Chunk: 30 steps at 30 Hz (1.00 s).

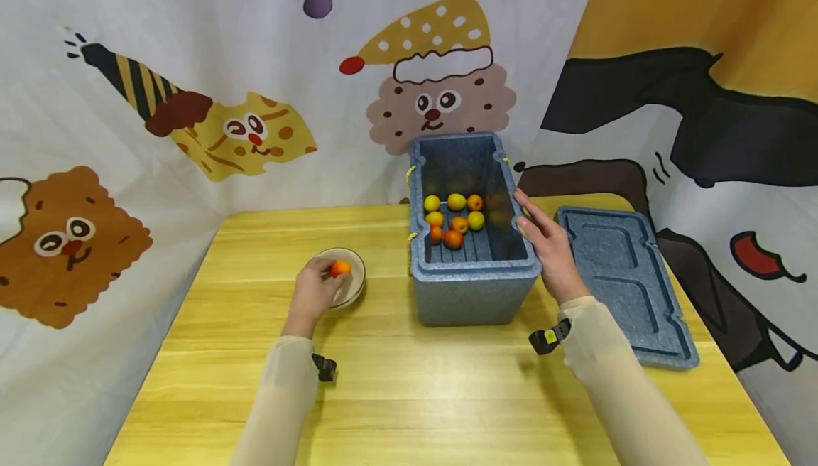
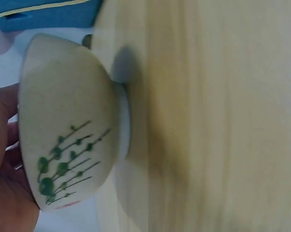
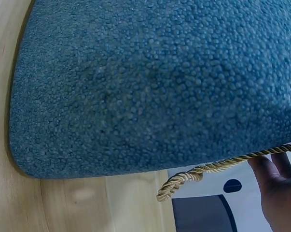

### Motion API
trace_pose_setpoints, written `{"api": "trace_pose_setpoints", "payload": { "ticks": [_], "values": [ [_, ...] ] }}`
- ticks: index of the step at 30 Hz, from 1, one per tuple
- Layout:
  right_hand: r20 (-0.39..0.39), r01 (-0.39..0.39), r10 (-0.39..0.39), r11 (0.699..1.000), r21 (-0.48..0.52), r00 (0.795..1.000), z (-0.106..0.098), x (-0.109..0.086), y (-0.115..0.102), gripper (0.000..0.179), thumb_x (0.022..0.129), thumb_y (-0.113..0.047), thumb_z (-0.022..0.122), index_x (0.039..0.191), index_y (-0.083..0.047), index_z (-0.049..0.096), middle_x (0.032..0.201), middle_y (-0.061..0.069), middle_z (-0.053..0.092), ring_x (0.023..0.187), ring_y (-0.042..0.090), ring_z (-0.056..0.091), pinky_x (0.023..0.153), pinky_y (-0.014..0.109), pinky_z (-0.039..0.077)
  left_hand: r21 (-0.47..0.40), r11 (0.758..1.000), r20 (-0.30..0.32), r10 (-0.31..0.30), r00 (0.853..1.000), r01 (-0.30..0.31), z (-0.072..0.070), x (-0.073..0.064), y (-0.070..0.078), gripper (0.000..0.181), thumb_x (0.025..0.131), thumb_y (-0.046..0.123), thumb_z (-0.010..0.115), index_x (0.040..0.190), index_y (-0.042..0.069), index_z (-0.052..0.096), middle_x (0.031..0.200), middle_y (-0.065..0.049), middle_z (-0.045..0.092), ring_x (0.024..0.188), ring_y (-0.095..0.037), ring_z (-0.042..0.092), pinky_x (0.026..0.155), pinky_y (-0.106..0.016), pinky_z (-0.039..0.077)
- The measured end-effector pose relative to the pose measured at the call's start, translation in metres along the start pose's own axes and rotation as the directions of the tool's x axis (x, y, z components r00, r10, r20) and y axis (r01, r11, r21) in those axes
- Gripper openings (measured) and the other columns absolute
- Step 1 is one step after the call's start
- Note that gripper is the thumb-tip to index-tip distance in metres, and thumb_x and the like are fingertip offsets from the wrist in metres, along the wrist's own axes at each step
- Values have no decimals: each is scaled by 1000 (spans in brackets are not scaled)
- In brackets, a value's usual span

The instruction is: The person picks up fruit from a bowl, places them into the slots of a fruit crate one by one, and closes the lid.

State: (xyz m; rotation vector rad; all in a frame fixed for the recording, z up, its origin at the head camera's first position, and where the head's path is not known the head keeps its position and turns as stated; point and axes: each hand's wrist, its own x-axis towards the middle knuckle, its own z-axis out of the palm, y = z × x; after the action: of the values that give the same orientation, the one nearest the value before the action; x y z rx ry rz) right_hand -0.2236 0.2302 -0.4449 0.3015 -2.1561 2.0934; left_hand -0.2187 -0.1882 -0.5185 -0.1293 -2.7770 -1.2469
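Observation:
In the head view my left hand reaches over the rim of a small cream bowl and pinches a small orange fruit there. Green sprigs decorate the bowl's outside in the left wrist view, where its wall hides the fruit and the fingertips. My right hand rests on the right rim of a grey-blue foam box, fingers extended along it. Several small yellow and orange fruits lie on the box's ribbed floor. The right wrist view shows fingers beside a twisted gold cord on the box.
The box's grey-blue lid lies flat on the wooden table, right of the box. Behind the table hangs a cloth printed with cartoon figures. Yellow cord loops hang on the box's left side.

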Motion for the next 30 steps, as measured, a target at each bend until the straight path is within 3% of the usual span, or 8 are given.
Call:
{"api": "trace_pose_setpoints", "payload": {
  "ticks": [4, 8, 11, 16, 23, 30],
  "values": [
    [3, -4, 4, 1000, -3, 1000, -1, -1, 1, 48, 104, -26, 53, 150, -18, 43, 157, -3, 31, 144, 16, 25, 116, 38, 21, -171, 985, -69, -34, 997, 22, -5, -2, 7, 35, 89, 10, 75, 118, -7, 66, 113, -18, 61, 104, -32, 63, 86, -34, 55],
    [7, 2, -2, 1000, 0, 1000, -1, 0, 1, 48, 104, -27, 53, 150, -17, 43, 157, -3, 32, 143, 16, 26, 113, 28, 27, -301, 953, -128, 8, 992, -47, -14, 2, 21, 34, 88, 9, 76, 115, -8, 67, 112, -18, 62, 104, -33, 63, 86, -28, 54],
    [12, -2, 2, 1000, 2, 1000, -1, 0, 3, 49, 104, -27, 53, 150, -18, 43, 157, -3, 32, 143, 16, 25, 114, 30, 26, -358, 928, -173, 43, 984, -104, -22, 6, 35, 34, 86, 7, 77, 114, -9, 67, 113, -19, 61, 105, -33, 62, 87, -27, 53],
    [3, -6, 6, 1000, -10, 1000, 0, -2, 4, 47, 104, -27, 53, 150, -20, 45, 156, -4, 33, 143, 16, 25, 116, 41, 22, -365, 919, -196, 83, 977, -151, -35, 17, 58, 35, 86, 9, 77, 116, -7, 67, 115, -16, 61, 106, -30, 62, 88, -28, 53],
    [-2, -4, 4, 1000, 1, 1000, 1, -3, 2, 47, 104, -25, 52, 150, -18, 44, 157, -3, 32, 143, 16, 26, 114, 31, 26, -341, 912, -198, 168, 966, -228, -46, 42, 99, 33, 86, 11, 78, 114, -4, 69, 113, -12, 63, 104, -26, 64, 87, -29, 54],
    [-5, -1, 1, 1000, 23, 1000, -1, -1, 2, 48, 104, -25, 53, 150, -17, 43, 157, -3, 32, 144, 16, 25, 113, 29, 27, -352, 884, -202, 250, 947, -308, -50, 66, 148, 32, 87, 2, 75, 116, -9, 67, 114, -20, 62, 106, -33, 61, 91, -42, 53]
  ]
}}
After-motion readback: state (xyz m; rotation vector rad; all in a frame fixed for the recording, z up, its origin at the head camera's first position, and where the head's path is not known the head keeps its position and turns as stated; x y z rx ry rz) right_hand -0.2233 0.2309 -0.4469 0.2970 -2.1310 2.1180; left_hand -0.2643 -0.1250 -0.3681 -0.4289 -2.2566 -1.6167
